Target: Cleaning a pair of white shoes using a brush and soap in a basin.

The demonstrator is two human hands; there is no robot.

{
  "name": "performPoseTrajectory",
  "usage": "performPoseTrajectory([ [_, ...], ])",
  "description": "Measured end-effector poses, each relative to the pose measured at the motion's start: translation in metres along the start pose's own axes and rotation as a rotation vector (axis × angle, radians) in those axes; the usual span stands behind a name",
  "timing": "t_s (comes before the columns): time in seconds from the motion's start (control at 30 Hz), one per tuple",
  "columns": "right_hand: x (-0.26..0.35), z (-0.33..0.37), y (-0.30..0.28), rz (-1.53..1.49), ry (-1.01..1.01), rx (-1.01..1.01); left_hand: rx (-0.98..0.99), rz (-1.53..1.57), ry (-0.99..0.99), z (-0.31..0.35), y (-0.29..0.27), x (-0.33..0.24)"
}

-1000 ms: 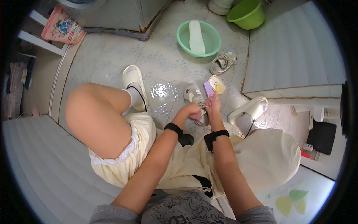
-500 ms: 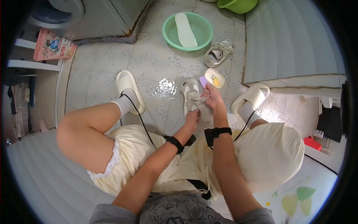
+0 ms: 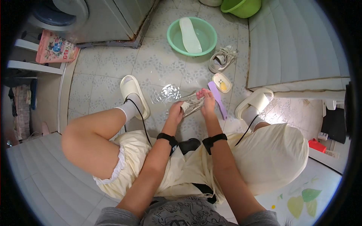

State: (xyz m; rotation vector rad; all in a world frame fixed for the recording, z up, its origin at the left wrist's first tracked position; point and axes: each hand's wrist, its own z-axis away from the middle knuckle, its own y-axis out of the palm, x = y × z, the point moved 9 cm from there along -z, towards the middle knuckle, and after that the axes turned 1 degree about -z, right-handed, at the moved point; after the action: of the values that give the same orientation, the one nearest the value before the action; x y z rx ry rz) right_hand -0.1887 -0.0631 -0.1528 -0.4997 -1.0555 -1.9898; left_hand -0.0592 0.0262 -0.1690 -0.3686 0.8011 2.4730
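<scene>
A light grey-white sneaker [image 3: 193, 106] is turned crosswise between my hands, low over the wet floor. My left hand [image 3: 175, 111] is closed on the sneaker's left end. My right hand [image 3: 207, 103] grips its other end, with the fingertips curled up beside the shoe. Just right of that hand lies a long purple brush [image 3: 217, 101], its bristles not visible. A cream soap dish [image 3: 227, 87] with a yellow piece of soap [image 3: 223, 85] touches or nearly touches the brush. Beyond the dish, a second sneaker [image 3: 222, 59] rests on the tiles.
A green basin [image 3: 211, 39] holds a white insole [image 3: 190, 36] at the far middle. Further back right is a lime-green tub [image 3: 241, 7]. A washing machine [image 3: 102, 22] stands far left, near a pink bag [image 3: 56, 47]. My slippered feet flank the work spot.
The sneaker has been lifted and turned from pointing away to lying crosswise. My right hand has left the laces for the shoe's side. The purple brush now shows its full length.
</scene>
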Motion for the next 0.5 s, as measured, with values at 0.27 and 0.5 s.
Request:
performPoseTrajectory([
  [0.27, -0.017, 0.04, 0.071, 1.329, -0.611, 0.299, 0.085, -0.035, -0.067, -0.032, -0.032, 0.02],
  [0.5, -0.05, 0.101, 0.101, 1.797, -0.941, 0.601, 0.235, 0.394, -0.116, -0.006, 0.0, 0.006],
])
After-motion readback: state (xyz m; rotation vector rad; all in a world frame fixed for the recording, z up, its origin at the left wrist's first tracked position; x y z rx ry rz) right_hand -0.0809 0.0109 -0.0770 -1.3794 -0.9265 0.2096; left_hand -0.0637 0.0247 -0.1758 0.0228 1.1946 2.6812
